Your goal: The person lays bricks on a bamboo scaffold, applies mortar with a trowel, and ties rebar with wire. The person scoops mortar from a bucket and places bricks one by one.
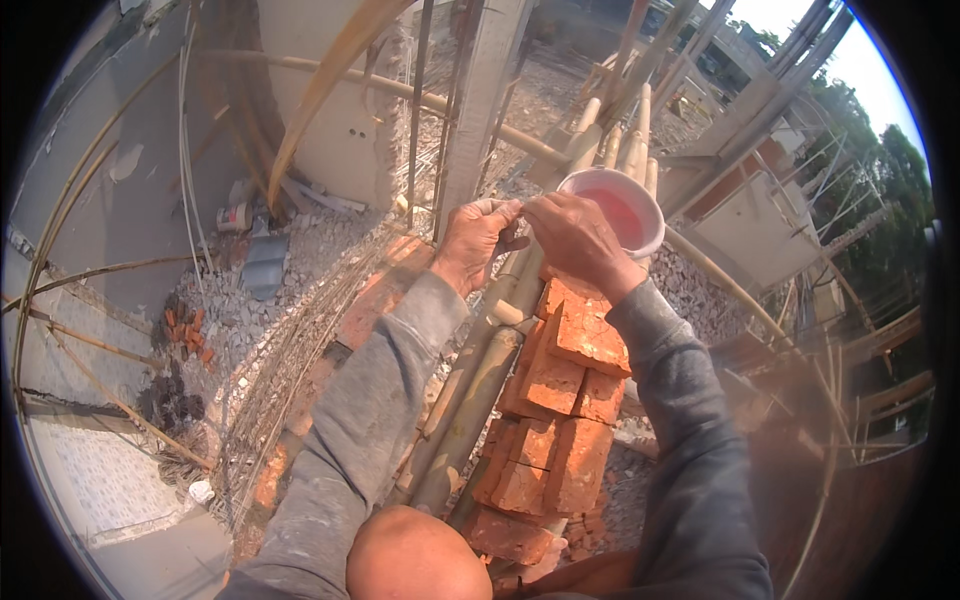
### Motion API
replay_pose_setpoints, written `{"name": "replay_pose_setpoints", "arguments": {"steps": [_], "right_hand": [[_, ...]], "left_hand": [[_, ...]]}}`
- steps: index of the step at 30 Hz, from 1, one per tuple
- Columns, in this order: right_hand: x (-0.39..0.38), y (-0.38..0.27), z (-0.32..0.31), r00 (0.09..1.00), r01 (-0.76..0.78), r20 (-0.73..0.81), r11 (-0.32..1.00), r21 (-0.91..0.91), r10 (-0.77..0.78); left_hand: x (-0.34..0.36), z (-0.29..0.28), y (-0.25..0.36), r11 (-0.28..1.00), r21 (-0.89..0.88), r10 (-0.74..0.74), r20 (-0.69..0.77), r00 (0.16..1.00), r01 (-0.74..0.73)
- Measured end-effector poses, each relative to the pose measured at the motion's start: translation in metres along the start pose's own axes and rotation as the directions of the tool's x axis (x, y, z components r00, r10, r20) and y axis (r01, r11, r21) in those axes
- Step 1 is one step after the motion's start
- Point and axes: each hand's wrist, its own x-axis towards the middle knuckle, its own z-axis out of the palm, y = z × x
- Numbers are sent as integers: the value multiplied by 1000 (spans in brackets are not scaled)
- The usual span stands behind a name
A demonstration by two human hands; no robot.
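Observation:
My left hand [474, 243] and my right hand [580, 238] meet at the fingertips in front of me. Both are closed in a pinch, and whatever is between the fingers is hidden or too small to name. Just past my right hand stands a round white bucket [655, 238] with a pinkish-red inside, partly covered by that hand. Below my right wrist, orange-red bricks [590, 330] are stacked on bamboo poles [470, 415]. Neither hand touches the bricks.
Several bamboo poles [638, 140] run away ahead, and another pole [720, 275] slants off to the right. Rubble [295, 235] covers the ground below. Upright metal bars [419, 110] stand beside a concrete column [487, 100]. Loose bricks [186, 330] lie at the left.

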Motion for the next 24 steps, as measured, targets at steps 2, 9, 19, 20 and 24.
{"name": "replay_pose_setpoints", "arguments": {"steps": [2, 9, 19, 20, 24], "right_hand": [[4, 1, 0, 999, 33, 31, 999, -42, -32], [14, 3, -4, 996, 68, 67, 992, -103, -62], [6, 12, -5, 977, 171, 149, 980, -102, -155], [7, 14, -5, 968, 211, 164, 971, -116, -191], [14, 16, 0, 929, 311, 259, 938, -153, -266]], "left_hand": [[1, -3, 4, 996, 87, 8, 32, 999, -11], [-6, -8, 19, 995, 99, -46, 174, 984, 29], [-5, -6, 5, 1000, -5, -28, 228, 973, 30], [-5, -8, 7, 999, 27, -37, 231, 972, 32], [-4, -21, 24, 947, 321, -90, 219, 971, 15]]}}
